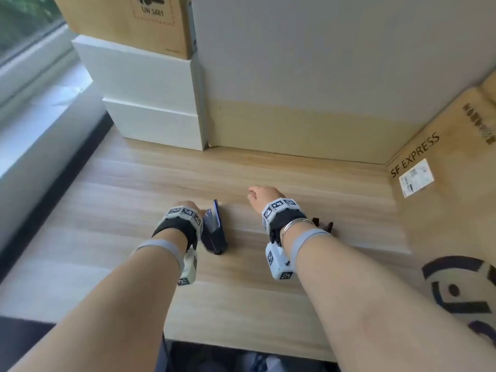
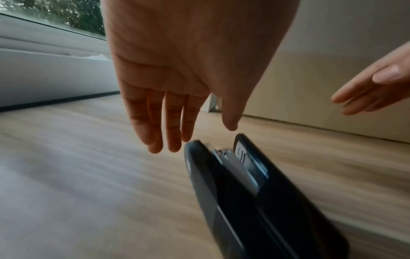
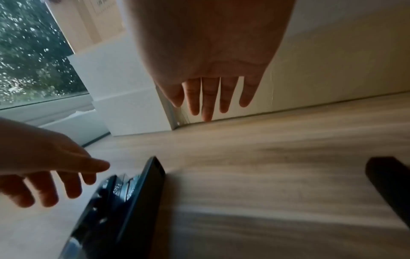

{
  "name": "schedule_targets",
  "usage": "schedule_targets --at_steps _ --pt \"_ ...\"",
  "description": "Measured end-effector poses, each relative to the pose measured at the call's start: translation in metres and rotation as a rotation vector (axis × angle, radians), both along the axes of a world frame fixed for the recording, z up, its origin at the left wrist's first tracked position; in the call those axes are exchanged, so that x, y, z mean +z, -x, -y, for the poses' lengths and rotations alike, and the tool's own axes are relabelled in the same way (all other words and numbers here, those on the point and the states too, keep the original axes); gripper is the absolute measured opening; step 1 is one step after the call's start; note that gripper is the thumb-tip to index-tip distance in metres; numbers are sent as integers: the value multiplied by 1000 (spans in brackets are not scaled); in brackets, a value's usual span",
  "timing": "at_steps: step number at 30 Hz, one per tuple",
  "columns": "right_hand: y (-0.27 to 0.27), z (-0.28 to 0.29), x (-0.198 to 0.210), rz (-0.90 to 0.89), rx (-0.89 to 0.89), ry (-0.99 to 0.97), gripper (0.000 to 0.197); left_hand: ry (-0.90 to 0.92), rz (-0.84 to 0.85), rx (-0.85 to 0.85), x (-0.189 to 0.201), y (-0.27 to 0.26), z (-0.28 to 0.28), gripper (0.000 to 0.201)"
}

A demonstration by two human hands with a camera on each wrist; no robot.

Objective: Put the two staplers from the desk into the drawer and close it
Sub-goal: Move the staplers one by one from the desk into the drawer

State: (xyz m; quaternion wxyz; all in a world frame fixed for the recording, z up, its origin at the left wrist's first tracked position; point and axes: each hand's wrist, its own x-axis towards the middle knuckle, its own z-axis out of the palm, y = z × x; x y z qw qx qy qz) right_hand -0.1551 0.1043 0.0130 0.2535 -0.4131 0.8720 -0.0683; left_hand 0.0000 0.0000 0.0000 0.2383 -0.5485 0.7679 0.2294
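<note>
My right wrist hides most of the second stapler (image 1: 326,226); the dark blue stapler (image 2: 255,192) lies on its side on the desk (image 1: 241,291), beside my left hand (image 2: 177,70); right hand (image 3: 210,61) likewise loose-fingered, holding nothing

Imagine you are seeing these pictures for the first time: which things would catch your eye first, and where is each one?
Two bare forearms reach over a pale wooden desk, the left hand and right hand both open and holding nothing. A dark blue stapler lies on its side just right of the left wrist, and a second dark stapler peeks out beside the right wrist. Cardboard boxes crowd the desk's right edge.
</note>
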Motion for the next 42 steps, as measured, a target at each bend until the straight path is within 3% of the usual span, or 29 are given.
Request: schedule_targets --at_steps 1,3,7,14,24,26,33,42 --pt "-2 -2 -5 13 7 -47 43 -11 -13 12 -6 -1 -2 30" --pt "-2 -5 -22 30 23 -78 42 -45 42 14 -21 1 -5 41" --pt "1 -13 -47 68 57 -126 43 -99 -4 155 -40 2 -16 58" --pt "10 -16 -66 76 100 -154 42 -118 135 39 -32 13 -26 43" --pt "10 -25 -80 85 130 -151 43 -55 90 64 -33 20 -29 44" --pt "11 -26 -80 90 128 -151 43 -25 16 129 -35 25 -31 53" --pt "15 -33 -76 86 87 -153 43 2 -213 410 -35 35 -33 46" --pt "-7 -39 -73 29 119 -182 43 26 -378 275 -34 20 -40 39"
